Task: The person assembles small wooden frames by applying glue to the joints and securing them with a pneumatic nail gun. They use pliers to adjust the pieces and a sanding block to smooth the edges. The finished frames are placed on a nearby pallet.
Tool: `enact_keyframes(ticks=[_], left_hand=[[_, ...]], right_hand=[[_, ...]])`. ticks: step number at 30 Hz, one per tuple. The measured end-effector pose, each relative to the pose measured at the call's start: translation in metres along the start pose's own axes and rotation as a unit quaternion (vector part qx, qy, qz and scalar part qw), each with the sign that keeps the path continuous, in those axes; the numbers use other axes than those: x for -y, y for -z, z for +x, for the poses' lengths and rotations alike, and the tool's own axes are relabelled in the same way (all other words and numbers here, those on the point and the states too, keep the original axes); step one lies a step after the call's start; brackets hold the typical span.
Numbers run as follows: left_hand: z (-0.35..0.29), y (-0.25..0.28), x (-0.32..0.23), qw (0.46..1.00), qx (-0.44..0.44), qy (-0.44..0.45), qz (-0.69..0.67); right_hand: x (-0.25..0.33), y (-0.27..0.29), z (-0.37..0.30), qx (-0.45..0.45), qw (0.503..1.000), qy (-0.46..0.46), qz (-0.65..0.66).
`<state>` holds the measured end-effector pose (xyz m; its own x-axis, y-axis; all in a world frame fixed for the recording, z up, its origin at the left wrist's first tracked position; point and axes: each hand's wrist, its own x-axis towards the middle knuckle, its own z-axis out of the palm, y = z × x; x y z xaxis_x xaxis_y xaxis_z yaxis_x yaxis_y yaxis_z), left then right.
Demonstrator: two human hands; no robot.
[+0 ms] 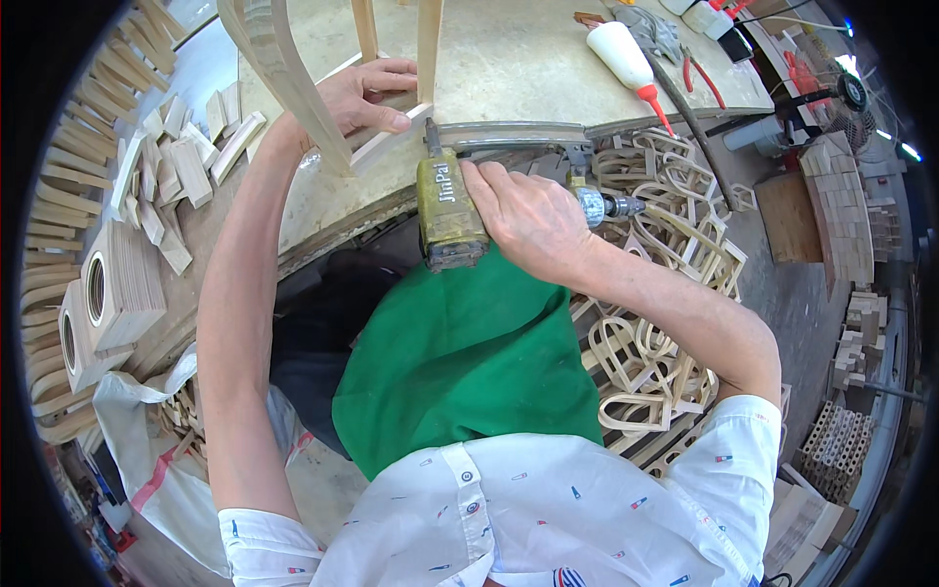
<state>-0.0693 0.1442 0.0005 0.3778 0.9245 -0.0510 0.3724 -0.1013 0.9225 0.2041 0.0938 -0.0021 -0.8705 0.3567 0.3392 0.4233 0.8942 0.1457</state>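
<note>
A wooden frame with upright curved legs (284, 73) stands on the pale worktable (518, 59). My left hand (357, 98) reaches between its legs and holds the low rail, with the thumb stretched toward the right corner. A yellow air nail gun (452, 207) is in my right hand (533, 220), whose fingers wrap its grip. The gun's narrow nose points up at the rail's right corner, close to my left thumb. Whether the nose touches the wood I cannot tell. A metal air coupling (608, 206) sticks out to the right of my right hand.
Loose wood blocks (186, 161) and two box-like pieces with round holes (122, 279) lie at left, beside stacked curved strips (68, 225). A white glue bottle (620, 54), red-handled pliers (706, 83) and a bar (694, 132) lie at right. Rounded wooden loops (636, 357) are piled below.
</note>
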Motion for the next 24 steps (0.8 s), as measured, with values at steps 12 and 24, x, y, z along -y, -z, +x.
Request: enact_keyframes(ticks=[12, 24], left_hand=[[0.0, 0.012, -0.003, 1.0, -0.007, 0.002, 0.016], [-0.099, -0.002, -0.075, 0.91, -0.374, -0.007, -0.177]], right_hand=[[-0.059, 0.075, 0.026, 0.0, 0.968, -0.191, 0.162], [-0.2, -0.039, 0.075, -0.017, 0.52, -0.452, 0.725]])
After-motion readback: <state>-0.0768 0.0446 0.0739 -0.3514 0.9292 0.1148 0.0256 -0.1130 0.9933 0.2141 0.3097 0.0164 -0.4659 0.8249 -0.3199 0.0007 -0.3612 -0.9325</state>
